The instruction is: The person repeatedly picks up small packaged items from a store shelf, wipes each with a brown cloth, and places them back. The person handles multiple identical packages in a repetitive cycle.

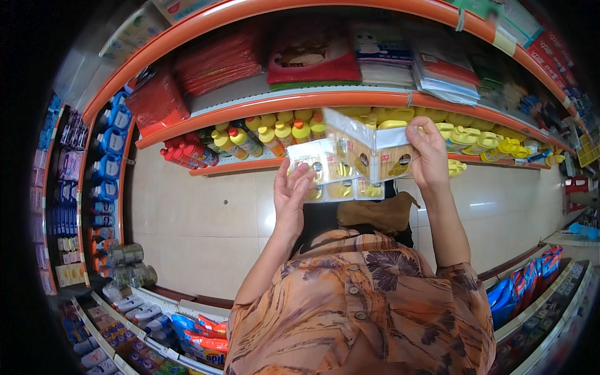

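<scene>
A strip of clear plastic packets with gold printed panels [391,161] hangs folded between my hands, its upper left part blurred. My right hand [429,150] pinches its white top edge between thumb and fingers. On the left, my left hand [293,192] is raised with fingers spread and curled at the left end of more such packets [340,189], lying lower and partly behind. Whether its fingers grip them I cannot tell. A brown cloth-like thing [377,213] lies below the packets, in front of my body.
Ahead, an orange-edged shelf [300,101] holds flat red packs [218,61] and stacked bags. Beneath it stand yellow bottles [283,133] and red-capped bottles [194,152]. Blue jugs [110,140] line the left shelf. Detergent bags [201,340] sit on shelves behind, over the tiled floor [197,234].
</scene>
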A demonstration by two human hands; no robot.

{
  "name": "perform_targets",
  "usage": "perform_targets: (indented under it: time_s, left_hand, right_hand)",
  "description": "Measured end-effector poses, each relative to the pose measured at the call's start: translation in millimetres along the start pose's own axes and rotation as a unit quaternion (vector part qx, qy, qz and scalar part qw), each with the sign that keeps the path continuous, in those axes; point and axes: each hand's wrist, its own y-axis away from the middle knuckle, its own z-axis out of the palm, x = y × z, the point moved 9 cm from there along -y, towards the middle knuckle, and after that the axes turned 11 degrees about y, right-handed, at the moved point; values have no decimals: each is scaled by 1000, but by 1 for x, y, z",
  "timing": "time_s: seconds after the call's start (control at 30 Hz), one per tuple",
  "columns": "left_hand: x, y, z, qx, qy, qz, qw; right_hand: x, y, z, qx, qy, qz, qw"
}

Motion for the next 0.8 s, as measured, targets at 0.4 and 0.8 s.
perform_targets:
  time_s: [0.4, 0.8]
  left_hand:
    - [-63, 16, 112, -243, 374, -367, 816]
    - [-18, -11, 95, -128, 193, -169, 958]
  right_hand:
    - [-33, -4, 24, -35, -89, 14, 995]
    - [-20, -11, -6, 55, 7, 33, 998]
